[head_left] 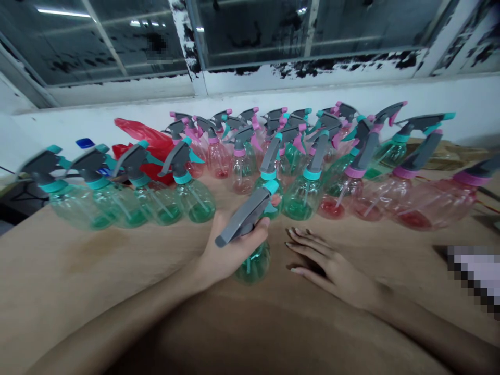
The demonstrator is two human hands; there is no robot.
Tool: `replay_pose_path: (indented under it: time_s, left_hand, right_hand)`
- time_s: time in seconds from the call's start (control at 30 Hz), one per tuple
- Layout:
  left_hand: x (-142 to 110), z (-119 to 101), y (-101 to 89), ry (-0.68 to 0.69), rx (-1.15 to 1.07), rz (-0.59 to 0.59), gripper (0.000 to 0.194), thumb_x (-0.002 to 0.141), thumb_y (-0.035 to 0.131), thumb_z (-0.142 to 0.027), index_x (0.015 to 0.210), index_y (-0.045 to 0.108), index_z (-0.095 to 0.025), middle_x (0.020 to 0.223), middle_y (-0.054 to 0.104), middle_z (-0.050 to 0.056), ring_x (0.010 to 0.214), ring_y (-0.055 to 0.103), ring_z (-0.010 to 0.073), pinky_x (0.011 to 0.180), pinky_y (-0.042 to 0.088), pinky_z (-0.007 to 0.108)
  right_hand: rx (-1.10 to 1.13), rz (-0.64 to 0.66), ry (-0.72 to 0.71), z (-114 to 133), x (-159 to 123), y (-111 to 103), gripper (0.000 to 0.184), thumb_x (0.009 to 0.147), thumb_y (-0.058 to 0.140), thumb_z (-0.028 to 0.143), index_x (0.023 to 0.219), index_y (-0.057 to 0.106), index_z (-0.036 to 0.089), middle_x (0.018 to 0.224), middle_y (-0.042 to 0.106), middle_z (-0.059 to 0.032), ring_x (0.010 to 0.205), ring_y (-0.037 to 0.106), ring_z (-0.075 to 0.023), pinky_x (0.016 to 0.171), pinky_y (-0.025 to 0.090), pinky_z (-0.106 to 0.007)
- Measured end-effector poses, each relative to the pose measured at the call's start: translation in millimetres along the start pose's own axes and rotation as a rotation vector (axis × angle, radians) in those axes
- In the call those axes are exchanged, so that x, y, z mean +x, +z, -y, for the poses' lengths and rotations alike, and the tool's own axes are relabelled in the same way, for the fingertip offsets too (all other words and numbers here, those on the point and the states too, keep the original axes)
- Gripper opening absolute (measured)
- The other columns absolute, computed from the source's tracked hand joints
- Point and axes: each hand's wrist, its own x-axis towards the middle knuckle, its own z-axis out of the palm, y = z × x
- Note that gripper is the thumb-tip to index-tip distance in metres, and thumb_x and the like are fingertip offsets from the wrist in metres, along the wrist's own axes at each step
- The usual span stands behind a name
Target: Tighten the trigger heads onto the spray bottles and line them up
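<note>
My left hand [230, 250] is wrapped around the neck of a green spray bottle [253, 268] with a grey and turquoise trigger head. That bottle is upright at the middle of the table, its nozzle pointing away from me. My right hand [332, 260] rests on the table to the right of it, fingers stretched out and apart, with nothing in it. Just beyond the hands stand another green spray bottle [300, 200] and a pink spray bottle [334, 200]. A row of green spray bottles [195, 200] stands to the left.
Behind the front row, several pink and green spray bottles [219, 159] crowd toward the wall. A red plastic bag [146, 138] lies at the back left. Brown packaging [453, 156] sits at the back right. A blurred-out flat object [478, 273] is at the right edge of the wooden table [50, 271].
</note>
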Motion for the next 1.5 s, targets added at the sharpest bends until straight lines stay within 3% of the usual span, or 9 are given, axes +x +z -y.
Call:
replay_pose_path:
  time_s: [0.27, 0.4, 0.53, 0.67, 0.77, 1.07, 1.2, 1.33, 1.5]
  left_hand:
    - [-2.9, 1.5, -0.6, 0.003, 0.089, -0.055, 0.023, 0.078, 0.059, -0.029, 0.098, 0.066, -0.02, 0.065, 0.06, 0.0, 0.06, 0.057, 0.0159, 0.061, 0.049, 0.029]
    - [-7.3, -4.2, -1.3, -0.025, 0.014, -0.011, 0.023, 0.079, 0.061, -0.033, 0.099, 0.063, -0.02, 0.071, 0.063, 0.001, 0.074, 0.062, 0.0179, 0.07, 0.05, 0.029]
    - [-9.5, -6.5, -1.8, -0.046, -0.146, 0.017, 0.033, 0.078, 0.065, -0.034, 0.107, 0.055, -0.022, 0.093, 0.065, 0.003, 0.084, 0.063, 0.0181, 0.074, 0.052, 0.029]
    - [-10.9, 0.0, -2.1, -0.032, -0.128, -0.037, 0.04, 0.072, 0.07, -0.039, 0.104, 0.053, -0.021, 0.09, 0.062, 0.003, 0.082, 0.062, 0.0187, 0.071, 0.051, 0.03]
    - [-11.3, 4.3, -4.9, -0.003, -0.096, -0.063, 0.043, 0.07, 0.072, -0.041, 0.102, 0.052, -0.022, 0.09, 0.061, 0.003, 0.085, 0.06, 0.0204, 0.074, 0.05, 0.033]
    - [-24.9, 23.8, -34.8, -0.001, -0.058, -0.051, 0.058, 0.076, 0.066, -0.036, 0.126, 0.039, -0.024, 0.13, 0.048, 0.008, 0.122, 0.045, 0.0245, 0.1, 0.038, 0.04]
    - [-43.3, 51.8, -43.6, -0.159, -0.089, -0.164, 0.044, 0.081, 0.059, -0.036, 0.12, 0.043, -0.023, 0.13, 0.047, 0.009, 0.121, 0.046, 0.0254, 0.098, 0.04, 0.042]
    - [-63.3, 69.1, -51.7, -0.236, -0.061, -0.112, 0.035, 0.083, 0.055, -0.033, 0.116, 0.045, -0.023, 0.126, 0.049, 0.008, 0.114, 0.051, 0.0236, 0.095, 0.043, 0.041]
    - [-78.4, 73.3, -58.4, -0.269, -0.019, -0.038, 0.026, 0.083, 0.054, -0.025, 0.108, 0.051, -0.021, 0.114, 0.055, 0.007, 0.109, 0.055, 0.0228, 0.091, 0.047, 0.042]
  right_hand:
    - [0.019, -0.004, 0.037, 8.7, 3.1, -4.7, 0.05, 0.087, 0.048, 0.043, 0.132, 0.04, 0.023, 0.137, 0.046, -0.0069, 0.127, 0.04, -0.0223, 0.103, 0.036, -0.046]
    - [0.064, -0.028, 0.118, 38.8, 17.6, -24.2, 0.054, 0.084, 0.049, 0.049, 0.131, 0.038, 0.024, 0.129, 0.054, -0.0069, 0.116, 0.052, -0.0231, 0.093, 0.046, -0.044]
    - [0.052, -0.071, 0.249, 73.0, 40.1, -36.7, 0.066, 0.073, 0.053, 0.063, 0.122, 0.047, 0.02, 0.102, 0.067, -0.0086, 0.087, 0.065, -0.0284, 0.064, 0.054, -0.042]
    - [-0.005, -0.182, 0.225, 95.6, 60.2, -29.8, 0.072, 0.069, 0.053, 0.067, 0.117, 0.049, 0.014, 0.096, 0.067, -0.0118, 0.08, 0.065, -0.0307, 0.057, 0.052, -0.041]
    - [-0.068, -0.208, 0.206, 104.9, 71.7, -21.3, 0.059, 0.074, 0.054, 0.057, 0.112, 0.052, 0.014, 0.099, 0.065, -0.0137, 0.078, 0.065, -0.03, 0.053, 0.049, -0.038]
    - [-0.074, -0.185, 0.268, 99.7, 104.3, -19.0, 0.041, 0.074, 0.053, 0.041, 0.105, 0.051, 0.014, 0.081, 0.066, -0.0104, 0.064, 0.063, -0.0261, 0.049, 0.041, -0.034]
    - [-0.149, -0.202, 0.309, 90.4, 124.9, -14.9, 0.056, 0.074, 0.052, 0.056, 0.106, 0.05, 0.011, 0.08, 0.065, -0.0141, 0.061, 0.063, -0.0278, 0.048, 0.04, -0.035]
    - [-0.147, -0.22, 0.318, 83.8, 145.4, -10.0, 0.077, 0.071, 0.049, 0.068, 0.116, 0.044, 0.005, 0.081, 0.064, -0.0174, 0.068, 0.063, -0.0321, 0.052, 0.042, -0.038]
    - [-0.139, -0.213, 0.362, 80.4, 166.1, -7.6, 0.075, 0.071, 0.049, 0.07, 0.107, 0.048, 0.004, 0.082, 0.064, -0.0192, 0.073, 0.063, -0.034, 0.055, 0.044, -0.039]
